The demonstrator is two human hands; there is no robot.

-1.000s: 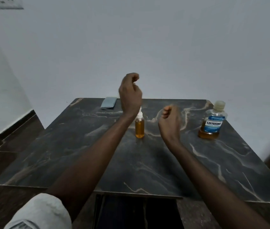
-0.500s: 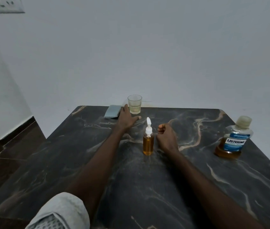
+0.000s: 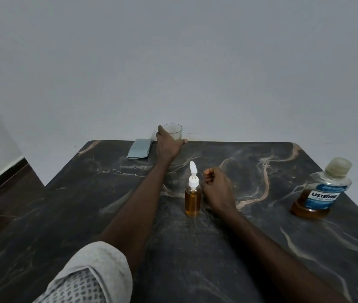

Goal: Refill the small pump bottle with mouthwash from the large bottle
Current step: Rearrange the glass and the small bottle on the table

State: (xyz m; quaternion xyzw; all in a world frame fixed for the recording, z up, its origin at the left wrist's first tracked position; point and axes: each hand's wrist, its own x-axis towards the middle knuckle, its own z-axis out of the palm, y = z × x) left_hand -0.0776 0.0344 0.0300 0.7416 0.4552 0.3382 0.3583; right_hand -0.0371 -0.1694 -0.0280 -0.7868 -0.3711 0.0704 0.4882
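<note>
A small clear pump bottle (image 3: 193, 199) with amber liquid and a white pump stands upright at the table's middle. The large Listerine bottle (image 3: 320, 191), capped, with amber mouthwash low inside, stands at the right edge. My right hand (image 3: 216, 186) rests on the table just right of the pump bottle, fingers curled shut and holding nothing. My left hand (image 3: 168, 143) reaches to the far edge and wraps around a clear drinking glass (image 3: 176, 131) there.
A folded grey-blue cloth (image 3: 139, 148) lies at the far edge, left of the glass. The dark marble table (image 3: 261, 248) stands against a white wall. Its left edge drops to a dark wooden floor (image 3: 5, 193).
My left hand dropped from above the pump bottle and went forward to the glass at the far edge. My right hand came down onto the table beside the pump bottle. The camera moved closer.
</note>
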